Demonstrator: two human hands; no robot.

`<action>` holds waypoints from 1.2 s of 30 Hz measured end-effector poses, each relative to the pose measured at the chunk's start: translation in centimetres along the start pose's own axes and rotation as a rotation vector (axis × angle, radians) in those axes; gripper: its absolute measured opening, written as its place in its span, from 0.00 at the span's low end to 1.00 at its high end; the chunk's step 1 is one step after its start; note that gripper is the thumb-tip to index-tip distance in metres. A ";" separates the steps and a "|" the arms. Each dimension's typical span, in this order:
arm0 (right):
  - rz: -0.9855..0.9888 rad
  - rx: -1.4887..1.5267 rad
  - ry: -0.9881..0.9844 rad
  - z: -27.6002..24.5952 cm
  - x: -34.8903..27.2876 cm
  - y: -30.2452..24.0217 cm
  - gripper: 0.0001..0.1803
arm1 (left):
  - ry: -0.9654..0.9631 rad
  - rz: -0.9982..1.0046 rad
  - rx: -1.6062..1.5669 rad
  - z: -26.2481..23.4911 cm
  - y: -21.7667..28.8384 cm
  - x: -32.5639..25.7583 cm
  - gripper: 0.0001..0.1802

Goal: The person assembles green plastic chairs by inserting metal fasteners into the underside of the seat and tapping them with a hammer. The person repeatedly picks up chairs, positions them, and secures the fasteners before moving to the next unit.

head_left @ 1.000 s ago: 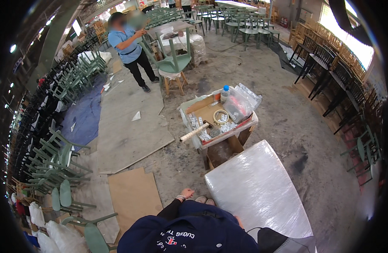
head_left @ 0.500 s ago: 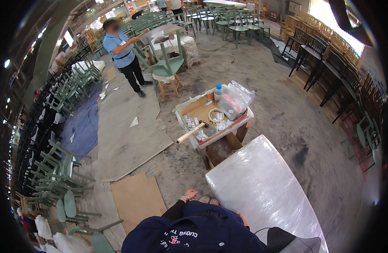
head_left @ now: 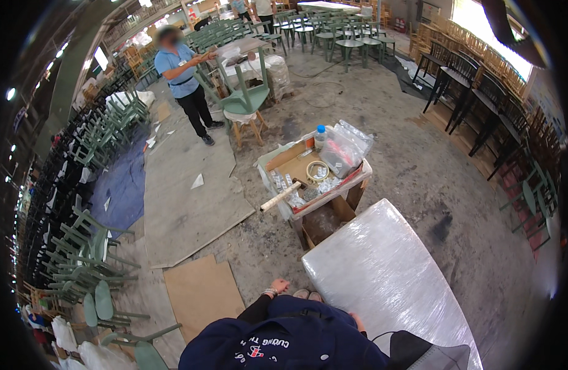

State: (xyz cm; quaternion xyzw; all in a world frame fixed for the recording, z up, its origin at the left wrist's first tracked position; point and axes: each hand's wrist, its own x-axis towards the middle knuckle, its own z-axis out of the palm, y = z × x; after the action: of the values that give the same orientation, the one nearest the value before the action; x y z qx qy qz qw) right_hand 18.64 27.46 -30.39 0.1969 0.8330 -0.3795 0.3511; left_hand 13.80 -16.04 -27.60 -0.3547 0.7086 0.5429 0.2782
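Observation:
My left hand, with bands at the wrist, hangs in front of my dark blue top, above the floor. Its fingers look curled in, with nothing showing in them. Only a sliver of my right hand shows at my right side, beside the wrapped surface; its fingers are hidden. That surface is covered in shiny clear film. Ahead stands a cart with a box-like top. In it are a roll of tape, a bottle with a blue cap, plastic bags and a hammer whose pale handle sticks out.
A co-worker in a light blue shirt stands at the far left by a raised green chair. Green chairs crowd the left side; black chairs line the right. Flat cardboard lies on the floor near my left.
The co-worker has shifted slightly right, with the arms brought closer to the raised chair. My hands stay nearly where they were; the view has moved very slightly.

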 end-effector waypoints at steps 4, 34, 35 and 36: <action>-0.008 -0.014 -0.008 0.2 0.3 0.0 0.23 | 0.006 -0.008 -0.020 0.0 -0.1 0.0 0.18; -0.045 -0.008 -0.037 1.9 1.7 0.4 0.21 | 0.008 -0.007 -0.069 0.1 -0.2 -0.4 0.17; -0.050 -0.008 -0.040 2.0 2.0 0.6 0.21 | 0.020 -0.010 -0.069 0.1 -0.1 -0.5 0.17; -0.051 -0.008 -0.042 2.2 2.2 0.7 0.21 | 0.021 -0.018 -0.078 0.0 0.0 -0.6 0.17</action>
State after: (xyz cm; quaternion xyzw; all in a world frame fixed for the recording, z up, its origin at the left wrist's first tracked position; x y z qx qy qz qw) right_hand 18.52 26.35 -33.41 0.1664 0.8317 -0.3891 0.3593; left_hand 14.16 -15.90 -27.18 -0.3772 0.6865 0.5640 0.2614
